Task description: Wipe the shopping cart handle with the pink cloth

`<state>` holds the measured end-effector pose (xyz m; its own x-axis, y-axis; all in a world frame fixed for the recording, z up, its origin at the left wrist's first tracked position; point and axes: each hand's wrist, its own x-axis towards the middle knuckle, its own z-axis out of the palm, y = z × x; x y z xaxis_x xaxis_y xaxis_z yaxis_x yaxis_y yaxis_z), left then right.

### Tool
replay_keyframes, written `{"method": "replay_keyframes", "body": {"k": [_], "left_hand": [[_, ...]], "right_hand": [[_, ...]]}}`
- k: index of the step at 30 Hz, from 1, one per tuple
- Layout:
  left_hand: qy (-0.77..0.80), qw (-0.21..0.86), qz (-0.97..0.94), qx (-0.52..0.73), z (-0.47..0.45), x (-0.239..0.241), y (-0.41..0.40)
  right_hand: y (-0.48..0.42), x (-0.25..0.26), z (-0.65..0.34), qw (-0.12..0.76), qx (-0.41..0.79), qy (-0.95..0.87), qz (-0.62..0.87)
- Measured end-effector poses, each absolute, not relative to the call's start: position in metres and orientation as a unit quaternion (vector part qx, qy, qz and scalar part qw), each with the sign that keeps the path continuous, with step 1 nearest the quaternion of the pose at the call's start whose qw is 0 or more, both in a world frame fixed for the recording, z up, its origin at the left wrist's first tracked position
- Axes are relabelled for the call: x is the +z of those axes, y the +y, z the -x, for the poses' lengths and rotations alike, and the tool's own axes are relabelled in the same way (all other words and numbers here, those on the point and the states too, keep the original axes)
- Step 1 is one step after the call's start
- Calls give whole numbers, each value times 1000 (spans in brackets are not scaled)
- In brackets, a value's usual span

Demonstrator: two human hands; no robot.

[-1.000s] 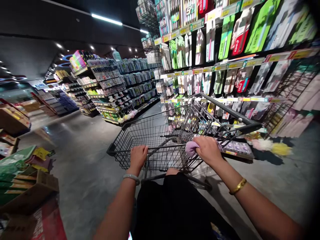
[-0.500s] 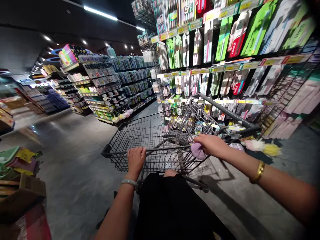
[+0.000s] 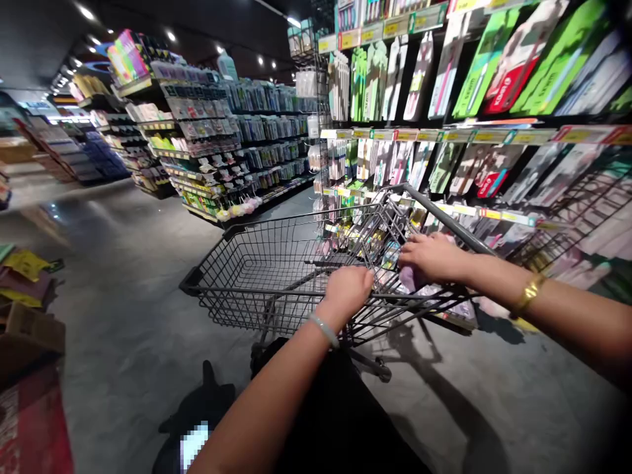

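Observation:
A grey wire shopping cart [image 3: 237,297] stands sideways right in front of my legs. My left hand [image 3: 347,289], with a pale bangle at its wrist, is closed on the cart's near top rim. To the right, above the folding seat part, my right hand [image 3: 430,255] is bent over a soft lilac bundle [image 3: 407,278]. Its fingers curl around the bundle, partly hiding it; whether it is a cloth or a puff I cannot tell. The cart's push handle [image 3: 449,220] runs behind my right hand.
Racks of packaged toothbrushes [image 3: 447,72] rise close behind the cart. More stocked shelves [image 3: 197,138] line an aisle at the back left. Cardboard boxes [image 3: 32,336] stand at the left edge. A dark shape [image 3: 197,398] lies low on the floor by my left arm.
My left hand has slid right along the cart's rim, closer to my right hand. My right hand has moved up and right with the lilac bundle. The view has shifted slightly.

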<state>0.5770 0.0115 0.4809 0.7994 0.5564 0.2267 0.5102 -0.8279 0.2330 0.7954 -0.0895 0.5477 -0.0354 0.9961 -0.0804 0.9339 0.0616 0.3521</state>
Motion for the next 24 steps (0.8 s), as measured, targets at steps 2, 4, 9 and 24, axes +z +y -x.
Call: {"method": "replay_keyframes", "body": {"k": [2,4,9,24], "left_hand": [[262,92,-954,109,-602,480,3],[263,103,-957,63,-614,477,0],[282,150,-947,-37,-616,479,4],[313,183,-929,-73,-609,487,10]], "right_hand": [[-98,541,-800,162,77,746,-641],[-102,537,-809,164,62,763,-622],[-67,532,-837,167,70,767,-615],[-9,524,-864,112,123,756,-633]]}}
